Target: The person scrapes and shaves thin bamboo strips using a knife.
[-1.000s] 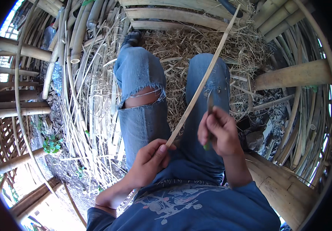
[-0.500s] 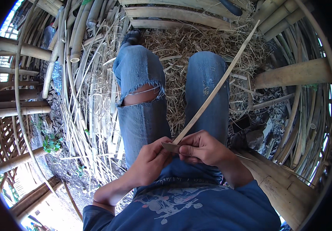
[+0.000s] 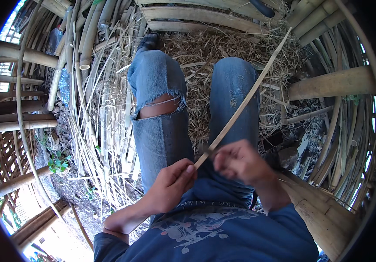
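Observation:
A long, thin bamboo strip [image 3: 247,97] slants from my lap up past my right knee. My left hand [image 3: 173,185] is closed around its near end, thumb on top. My right hand [image 3: 244,163], smeared by motion, is curled around a small knife [image 3: 210,151]. The dark blade shows as a blur across the strip, a little beyond my left hand; the knife's handle is hidden in my fingers.
Curly bamboo shavings [image 3: 227,42] cover the ground around my feet. Split strips [image 3: 107,126] lie in a heap on the left. Bamboo poles [image 3: 336,83] stand at the right, and slats [image 3: 205,16] cross the far side. A thick bamboo piece [image 3: 314,205] lies beside my right hip.
My right hand has moved up and away from my left hand, carrying the knife a short way out along the strip. The left hand keeps its hold; the strip's far tip dipped slightly.

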A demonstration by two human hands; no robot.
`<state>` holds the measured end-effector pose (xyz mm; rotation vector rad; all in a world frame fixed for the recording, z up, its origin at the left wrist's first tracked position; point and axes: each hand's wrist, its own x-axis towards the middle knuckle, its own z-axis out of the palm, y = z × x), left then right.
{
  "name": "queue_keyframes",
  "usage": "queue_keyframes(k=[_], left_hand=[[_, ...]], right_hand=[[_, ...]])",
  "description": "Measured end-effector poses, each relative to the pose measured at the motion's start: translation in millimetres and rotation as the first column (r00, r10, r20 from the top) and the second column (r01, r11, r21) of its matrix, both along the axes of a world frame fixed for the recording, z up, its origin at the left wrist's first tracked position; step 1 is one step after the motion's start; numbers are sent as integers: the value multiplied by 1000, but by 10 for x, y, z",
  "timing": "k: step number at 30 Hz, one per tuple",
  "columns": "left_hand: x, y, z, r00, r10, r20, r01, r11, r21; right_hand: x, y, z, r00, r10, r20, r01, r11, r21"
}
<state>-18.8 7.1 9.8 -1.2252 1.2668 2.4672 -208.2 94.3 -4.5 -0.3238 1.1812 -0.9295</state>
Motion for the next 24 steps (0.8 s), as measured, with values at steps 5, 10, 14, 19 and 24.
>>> queue_keyframes(k=[5,10,14,19,24], left_hand=[[-23,47,-21,998,24,-51,-28,997,-78],[-22,45,-4,1000,13,20,-11,994,-106],[9,71,-88,997,23,-69,-32,990,-138],[27,64,-97,998,28,-52,-35,989,-143],[14,56,-60,999,-17,-30,10,972,-233]], right_hand=[[228,1,-105,984,91,156,-78,993,-88],[179,-18,-90,985,51,165,-45,998,-44],[259,7,-120,966,152,210,-147,988,-39],[254,-6,-110,971,100,218,-91,995,-49],[194,25,-123,995,65,81,-59,996,-73]])
